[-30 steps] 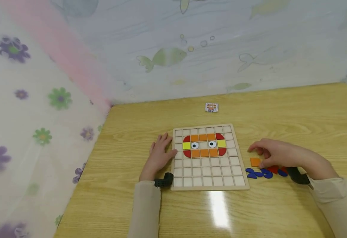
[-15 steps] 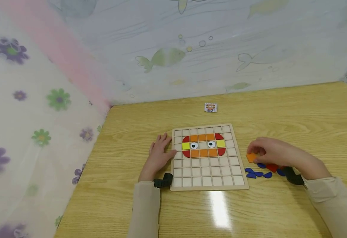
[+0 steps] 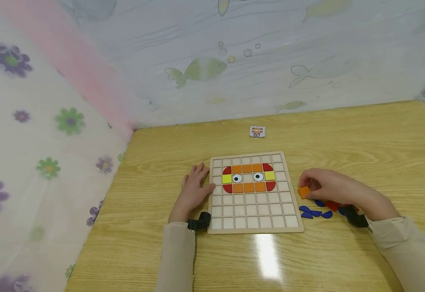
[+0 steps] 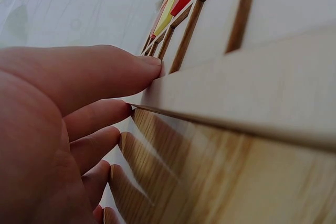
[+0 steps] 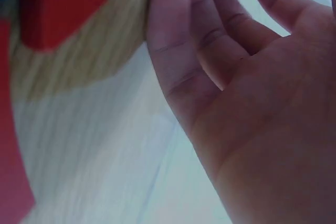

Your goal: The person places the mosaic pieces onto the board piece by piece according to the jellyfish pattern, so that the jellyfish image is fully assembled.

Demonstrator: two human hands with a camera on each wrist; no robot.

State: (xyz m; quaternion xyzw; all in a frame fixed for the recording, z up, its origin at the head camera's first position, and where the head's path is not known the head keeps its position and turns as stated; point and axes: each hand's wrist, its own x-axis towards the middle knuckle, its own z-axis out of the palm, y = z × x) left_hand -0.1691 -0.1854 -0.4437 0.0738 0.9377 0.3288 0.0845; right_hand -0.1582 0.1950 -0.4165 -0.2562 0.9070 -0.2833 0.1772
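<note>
A wooden grid board (image 3: 250,210) lies on the table, with red, orange and yellow tiles and two eye tiles set in its upper cells. At its left edge is my left hand (image 3: 193,190); the thumb (image 4: 126,69) touches the frame in the left wrist view and the other fingers extend along the side. To the right of the board, my right hand (image 3: 332,186) pinches an orange square tile (image 3: 303,192), slightly tilted. Below that hand lie several blue half-round tiles (image 3: 327,214) and red tiles (image 3: 331,205), partly hidden by it.
A small printed card (image 3: 257,132) showing a coloured grid pattern lies behind the board. Walls with painted fish and flowers border the wooden table (image 3: 154,162) at the back and left. Each wrist wears a black camera (image 3: 199,221).
My right hand has taken hold of the orange square tile and drawn it left, toward the board's edge. A blue tile beneath is now uncovered. My left hand keeps its place.
</note>
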